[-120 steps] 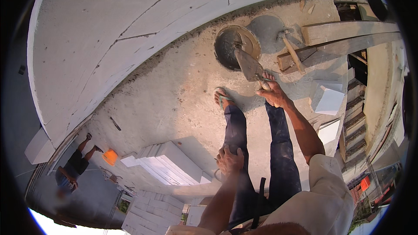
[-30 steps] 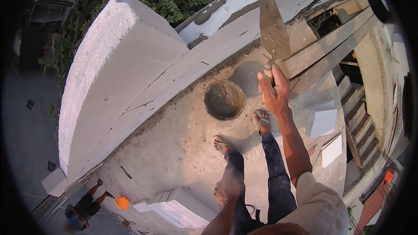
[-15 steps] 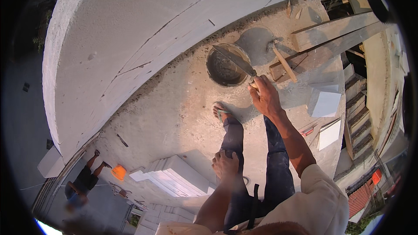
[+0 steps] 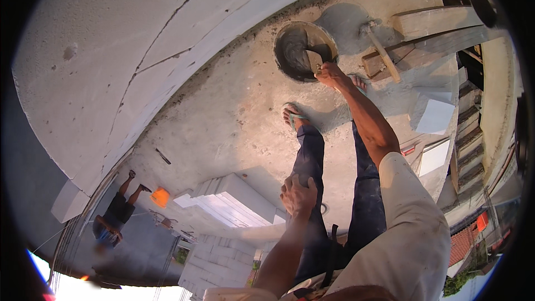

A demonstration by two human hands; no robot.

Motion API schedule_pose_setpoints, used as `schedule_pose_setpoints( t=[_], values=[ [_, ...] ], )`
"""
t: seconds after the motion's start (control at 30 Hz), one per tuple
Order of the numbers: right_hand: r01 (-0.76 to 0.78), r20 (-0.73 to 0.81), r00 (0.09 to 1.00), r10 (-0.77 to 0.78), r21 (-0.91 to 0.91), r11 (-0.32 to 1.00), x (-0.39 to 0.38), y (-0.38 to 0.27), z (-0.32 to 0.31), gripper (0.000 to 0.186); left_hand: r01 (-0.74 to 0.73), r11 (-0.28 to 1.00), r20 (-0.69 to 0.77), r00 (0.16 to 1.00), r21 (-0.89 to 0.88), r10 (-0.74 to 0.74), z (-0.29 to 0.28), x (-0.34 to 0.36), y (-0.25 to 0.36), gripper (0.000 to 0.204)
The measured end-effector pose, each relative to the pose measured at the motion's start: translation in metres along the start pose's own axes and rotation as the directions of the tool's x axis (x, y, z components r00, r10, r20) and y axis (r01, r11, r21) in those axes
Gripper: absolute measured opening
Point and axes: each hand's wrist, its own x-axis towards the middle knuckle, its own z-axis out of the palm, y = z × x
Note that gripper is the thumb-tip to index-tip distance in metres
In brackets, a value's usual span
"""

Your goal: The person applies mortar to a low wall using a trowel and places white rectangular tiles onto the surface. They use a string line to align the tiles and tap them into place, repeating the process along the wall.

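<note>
My right hand (image 4: 333, 76) is closed round the handle of a trowel (image 4: 313, 59). Its blade is down inside a round dark bucket (image 4: 325, 36), which holds wet grey mortar (image 4: 292, 48). Bent forward, I rest my left hand (image 4: 299, 195) on my left knee, its fingers spread over the dark trousers and holding no tool. The bucket stands on the rough concrete floor, just ahead of my sandalled feet.
A white block wall (image 4: 150, 39) curves along the left. Right of the bucket lie a hammer (image 4: 383, 54) and wooden beams (image 4: 434, 22). White blocks (image 4: 239, 198) are stacked near my left side. A person (image 4: 118, 210) is beyond an orange container (image 4: 160, 197). Stairs (image 4: 468, 145) border the right.
My right hand has moved forward, and the trowel blade has gone from above the bucket down into it. The view has shifted; my left hand stays on the knee.
</note>
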Motion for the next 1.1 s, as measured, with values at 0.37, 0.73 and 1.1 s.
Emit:
schedule_pose_setpoints(
  t=[0.37,0.73,1.1],
  values=[
    [0.003,-0.193,0.951,0.243,0.788,0.615,-0.216,-0.047,-0.133,0.044,-0.002,1.000,0.011,1.000,-0.029,0.003,-0.026,-0.014,0.027,0.066],
    [-0.343,-0.933,0.345,-0.103,-0.227,0.912,-0.362,-0.024,-0.449,0.035,-0.077,0.994,-0.139,0.986,0.074,0.087,-0.012,-0.013,0.039,0.060],
    [-0.799,-0.916,0.393,0.081,-0.296,0.523,-0.354,0.124,-0.622,0.017,-0.099,0.992,-0.246,0.962,0.084,0.117,0.005,-0.013,0.036,0.058]
  ],
)
